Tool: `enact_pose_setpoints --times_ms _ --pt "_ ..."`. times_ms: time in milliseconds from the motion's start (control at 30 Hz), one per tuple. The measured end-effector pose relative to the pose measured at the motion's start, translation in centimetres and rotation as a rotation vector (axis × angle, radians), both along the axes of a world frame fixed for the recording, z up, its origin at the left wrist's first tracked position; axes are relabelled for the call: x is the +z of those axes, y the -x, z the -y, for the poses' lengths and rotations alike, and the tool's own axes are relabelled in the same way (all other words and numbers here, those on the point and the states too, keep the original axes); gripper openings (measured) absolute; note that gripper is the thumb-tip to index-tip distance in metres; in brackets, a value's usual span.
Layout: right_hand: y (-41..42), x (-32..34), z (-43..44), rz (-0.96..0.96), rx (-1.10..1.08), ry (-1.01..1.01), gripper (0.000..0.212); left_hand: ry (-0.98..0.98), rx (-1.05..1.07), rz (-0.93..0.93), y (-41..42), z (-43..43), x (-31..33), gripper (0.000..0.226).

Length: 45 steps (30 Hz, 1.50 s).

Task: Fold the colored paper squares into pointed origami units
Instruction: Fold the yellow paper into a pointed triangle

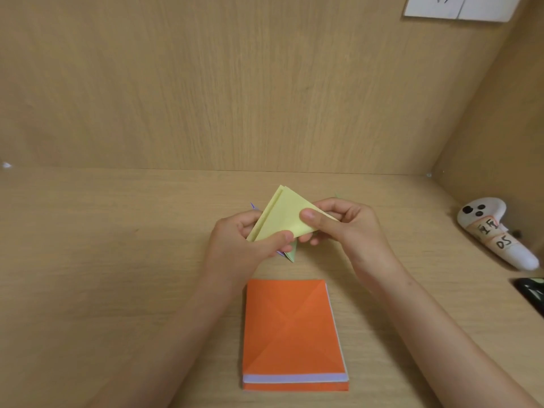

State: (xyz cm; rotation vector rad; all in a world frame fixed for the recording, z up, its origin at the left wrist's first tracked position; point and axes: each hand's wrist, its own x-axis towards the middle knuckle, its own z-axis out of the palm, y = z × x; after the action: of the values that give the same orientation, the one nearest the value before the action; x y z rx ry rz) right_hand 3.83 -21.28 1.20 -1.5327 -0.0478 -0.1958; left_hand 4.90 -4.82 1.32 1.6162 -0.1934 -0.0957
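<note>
A pale yellow paper (282,214), folded into a layered triangle, is held above the wooden desk between both hands. My left hand (244,242) pinches its lower left edge with thumb on top. My right hand (344,222) pinches its right corner, thumb pressed on the front. Beneath the hands lie folded units, mostly hidden: a green tip (291,254) and purple tips (253,206) show. A stack of paper squares (291,331) with a creased orange sheet on top lies on the desk nearer to me.
A white controller (497,231) with a taped label lies at the right by the side wall. A dark object (530,293) sits at the right edge. A wall socket (459,7) is at the top right. Wooden panels close the back and right.
</note>
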Motion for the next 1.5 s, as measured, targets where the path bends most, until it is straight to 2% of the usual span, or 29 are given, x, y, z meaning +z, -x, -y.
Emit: enact_pose_setpoints --times_ms 100,167,333,567,867,1367,1500 --pt "0.0 0.2 0.0 -0.054 0.010 -0.032 0.036 0.010 0.037 0.021 0.1 -0.1 0.1 0.014" --pt "0.1 0.2 -0.1 -0.103 0.032 -0.020 0.042 0.030 0.067 0.040 0.1 -0.2 0.2 0.014" --pt "0.5 -0.1 -1.1 -0.131 0.084 -0.015 0.032 0.091 0.066 0.041 0.2 -0.4 0.4 0.014" --pt "0.4 -0.3 -1.4 -0.105 0.018 -0.074 0.016 0.115 0.065 0.042 0.4 -0.1 0.6 0.017" --pt "0.4 -0.7 -2.1 -0.082 0.018 -0.147 0.022 0.098 0.129 0.154 0.8 0.3 0.5 0.018" --pt "0.3 -0.7 -1.6 -0.016 -0.032 -0.129 0.021 0.154 0.095 0.105 0.8 0.4 0.7 0.019" --pt "0.0 -0.5 -1.0 -0.002 -0.073 -0.189 0.021 0.146 0.103 0.091 0.8 0.3 0.7 0.019"
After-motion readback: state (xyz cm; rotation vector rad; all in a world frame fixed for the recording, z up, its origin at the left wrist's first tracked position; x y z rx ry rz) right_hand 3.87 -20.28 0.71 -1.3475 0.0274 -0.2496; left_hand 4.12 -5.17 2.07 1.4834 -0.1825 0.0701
